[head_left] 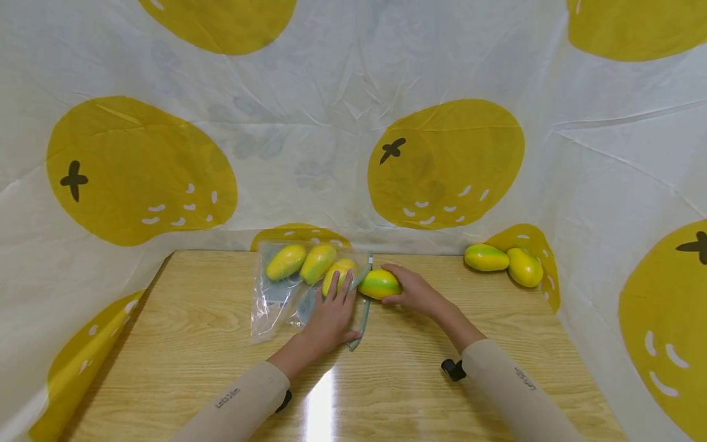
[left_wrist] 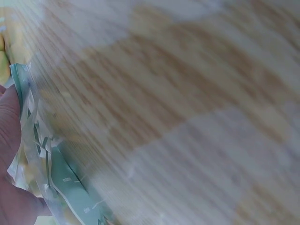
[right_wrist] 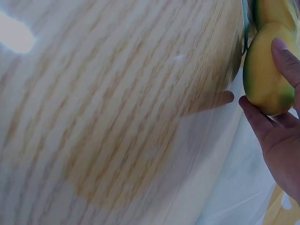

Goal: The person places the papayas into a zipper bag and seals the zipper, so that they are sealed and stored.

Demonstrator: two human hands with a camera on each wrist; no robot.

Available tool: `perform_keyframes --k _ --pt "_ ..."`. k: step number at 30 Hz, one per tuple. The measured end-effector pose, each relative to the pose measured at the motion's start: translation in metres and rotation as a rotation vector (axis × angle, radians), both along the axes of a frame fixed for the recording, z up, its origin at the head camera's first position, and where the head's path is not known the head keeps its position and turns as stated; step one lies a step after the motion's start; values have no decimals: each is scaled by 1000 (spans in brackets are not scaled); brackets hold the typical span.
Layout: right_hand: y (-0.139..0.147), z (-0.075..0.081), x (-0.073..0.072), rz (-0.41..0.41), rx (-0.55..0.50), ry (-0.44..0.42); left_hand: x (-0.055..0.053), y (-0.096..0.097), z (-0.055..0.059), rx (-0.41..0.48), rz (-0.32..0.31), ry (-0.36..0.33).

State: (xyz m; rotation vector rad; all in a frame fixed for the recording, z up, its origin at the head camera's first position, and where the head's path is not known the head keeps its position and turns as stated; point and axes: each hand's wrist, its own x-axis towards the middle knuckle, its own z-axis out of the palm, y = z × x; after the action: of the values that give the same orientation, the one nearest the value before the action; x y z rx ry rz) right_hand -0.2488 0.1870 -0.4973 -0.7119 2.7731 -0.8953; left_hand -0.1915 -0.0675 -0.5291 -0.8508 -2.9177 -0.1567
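A clear plastic zip bag (head_left: 264, 316) with a grey-green closure strip (head_left: 364, 316) lies on the table with several yellow-green mangoes in it. My left hand (head_left: 332, 314) rests over the bag's mouth end, its fingers extended across one bagged mango (head_left: 337, 268). Its thumb touches the strip; in the left wrist view the thumb side lies against the green edge (left_wrist: 70, 183). My right hand (head_left: 415, 291) grips another mango (head_left: 381, 283) by its right end, the thumb on one side and fingers on the other. That mango's left end meets the strip at the bag's mouth.
Two more mangoes, one lying sideways (head_left: 486, 258) and one beside it (head_left: 525, 267), sit at the table's back right corner. A white cloth printed with yellow fruit (head_left: 309, 141) hangs behind and along both sides of the wooden table (head_left: 188, 344).
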Motion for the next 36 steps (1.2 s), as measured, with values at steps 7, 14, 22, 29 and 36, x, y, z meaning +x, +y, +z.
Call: perform_keyframes --k 7,14,22,29,36 --pt "-8 -1 -3 -35 -8 -34 0 0 0 -23 -7 17" --pt "-13 -2 -5 -19 1 -11 0 -2 0 -22 -24 70" --pt "-19 -2 -7 67 4 -77 -2 -3 0 13 -26 49" --pt "-19 -2 -1 112 -1 -51 -3 -5 5 -17 -5 35" --pt "-17 1 8 205 -94 -90 -2 -6 6 -26 -5 35"
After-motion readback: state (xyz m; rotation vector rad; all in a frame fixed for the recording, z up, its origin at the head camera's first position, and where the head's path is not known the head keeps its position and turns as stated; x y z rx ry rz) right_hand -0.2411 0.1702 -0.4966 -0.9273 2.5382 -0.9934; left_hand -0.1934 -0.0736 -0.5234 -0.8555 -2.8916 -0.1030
